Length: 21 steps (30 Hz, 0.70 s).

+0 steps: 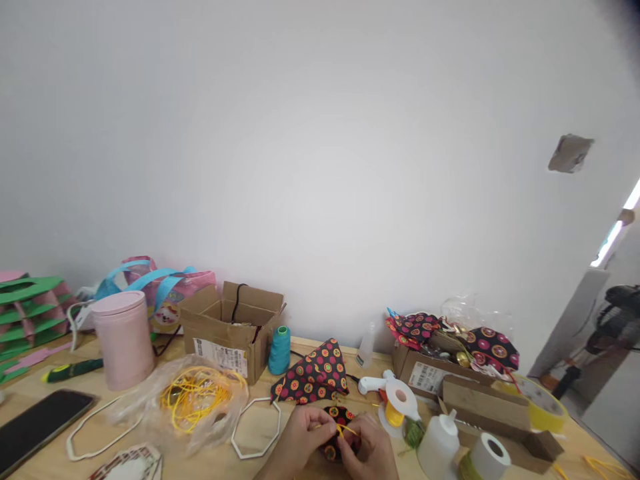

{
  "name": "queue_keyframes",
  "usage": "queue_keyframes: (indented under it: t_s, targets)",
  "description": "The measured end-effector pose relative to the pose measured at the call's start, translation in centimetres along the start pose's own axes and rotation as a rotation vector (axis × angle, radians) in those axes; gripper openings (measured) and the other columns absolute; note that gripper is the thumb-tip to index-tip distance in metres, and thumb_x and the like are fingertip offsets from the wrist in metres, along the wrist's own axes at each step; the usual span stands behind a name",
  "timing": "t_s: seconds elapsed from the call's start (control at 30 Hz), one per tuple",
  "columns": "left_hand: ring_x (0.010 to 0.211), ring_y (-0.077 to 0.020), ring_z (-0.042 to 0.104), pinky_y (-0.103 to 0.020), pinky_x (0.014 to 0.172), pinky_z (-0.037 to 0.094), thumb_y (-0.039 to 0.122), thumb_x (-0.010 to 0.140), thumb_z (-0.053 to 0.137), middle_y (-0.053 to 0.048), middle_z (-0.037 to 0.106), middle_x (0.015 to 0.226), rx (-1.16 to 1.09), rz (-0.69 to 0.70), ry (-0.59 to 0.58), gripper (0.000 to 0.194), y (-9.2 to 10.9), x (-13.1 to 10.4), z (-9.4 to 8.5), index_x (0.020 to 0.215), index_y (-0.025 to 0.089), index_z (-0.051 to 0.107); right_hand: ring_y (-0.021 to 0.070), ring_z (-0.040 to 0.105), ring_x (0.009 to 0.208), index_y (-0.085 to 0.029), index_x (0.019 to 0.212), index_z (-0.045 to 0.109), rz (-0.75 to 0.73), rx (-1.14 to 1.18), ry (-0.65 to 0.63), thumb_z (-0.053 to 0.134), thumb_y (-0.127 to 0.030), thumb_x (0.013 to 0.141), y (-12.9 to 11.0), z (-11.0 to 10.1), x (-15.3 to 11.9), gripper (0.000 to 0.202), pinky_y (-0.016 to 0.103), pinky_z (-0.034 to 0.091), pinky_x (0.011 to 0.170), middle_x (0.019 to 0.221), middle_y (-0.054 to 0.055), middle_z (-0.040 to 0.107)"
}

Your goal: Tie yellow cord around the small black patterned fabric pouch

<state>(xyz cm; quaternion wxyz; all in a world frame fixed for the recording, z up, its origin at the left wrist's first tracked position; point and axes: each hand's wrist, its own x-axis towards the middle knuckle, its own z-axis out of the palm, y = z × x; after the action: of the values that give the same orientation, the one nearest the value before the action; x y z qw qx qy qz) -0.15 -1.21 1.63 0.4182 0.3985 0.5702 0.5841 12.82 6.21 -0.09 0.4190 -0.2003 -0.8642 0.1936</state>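
Note:
Both of my hands meet low in the middle of the head view, over a small dark piece of patterned fabric (331,453) with round motifs. My left hand (313,435) is closed, its thumb and fingertips pinching a yellow cord (340,430) at the fabric. From the other side my right hand (369,445) pinches the same cord, and a short end of it sticks out over the fingers. How the cord runs through the fabric is hidden by my fingers. Just behind my hands lies a folded triangle of matching fabric (317,375).
Left of my hands are a white octagonal ring (257,428), a plastic bag of yellow cord (197,397), a cardboard box (260,333) and a teal thread cone (279,351). To the right stand a yellow thread spool (395,415), a white squeeze bottle (439,445) and a box of fabric pieces (425,377).

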Motion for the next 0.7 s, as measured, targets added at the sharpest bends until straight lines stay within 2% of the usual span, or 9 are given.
queue_keyframes:
  t_s: [0.13,0.27,0.47,0.57,0.7]
  targets:
    - [0.054,-0.0114,0.049,-0.022,0.054,0.035,0.034,0.058,0.063,0.001,0.058,0.055,-0.006,-0.01,-0.027,0.025,0.0,0.1,-0.1,0.061,0.01,0.062,0.011,0.047,0.048,-0.017,0.056,0.052,0.05,0.064,-0.059,0.052,-0.026,0.071,0.3,0.3,-0.3,0.018,0.02,0.037,0.046,0.051,0.0,0.051]
    - [0.048,-0.0098,0.045,-0.022,0.049,0.034,0.039,0.057,0.062,0.003,0.055,0.051,0.009,-0.037,-0.037,0.028,-0.2,0.1,-0.2,0.061,0.011,0.062,0.0123,0.049,0.05,-0.016,0.058,0.054,0.126,0.19,-0.105,0.051,-0.032,0.073,0.4,0.8,-0.6,0.022,0.021,0.038,0.047,0.053,0.002,0.054]
    - [0.044,-0.0071,0.039,-0.019,0.045,0.028,0.04,0.056,0.063,0.005,0.05,0.048,0.041,-0.041,-0.057,0.031,-0.2,0.0,0.0,0.06,0.01,0.062,0.0144,0.055,0.057,-0.017,0.069,0.059,0.162,0.336,-0.046,0.047,-0.035,0.076,0.7,1.0,-0.6,0.024,0.021,0.041,0.052,0.061,0.004,0.06]
    - [0.043,-0.0064,0.038,-0.019,0.045,0.028,0.043,0.057,0.063,0.005,0.049,0.047,0.044,-0.042,-0.1,0.034,-0.1,0.0,0.0,0.061,0.009,0.063,0.0135,0.053,0.055,-0.017,0.063,0.06,0.12,0.302,-0.062,0.043,-0.034,0.079,0.5,0.6,-0.4,0.029,0.021,0.04,0.052,0.058,0.003,0.059]
    - [0.043,-0.0064,0.038,-0.019,0.045,0.03,0.045,0.056,0.062,0.005,0.047,0.046,0.036,-0.034,-0.125,0.037,-0.2,0.0,-0.1,0.062,0.009,0.065,0.0124,0.05,0.052,-0.016,0.059,0.059,0.136,0.267,-0.017,0.042,-0.034,0.08,0.3,0.3,-0.2,0.032,0.02,0.038,0.049,0.053,0.002,0.056]
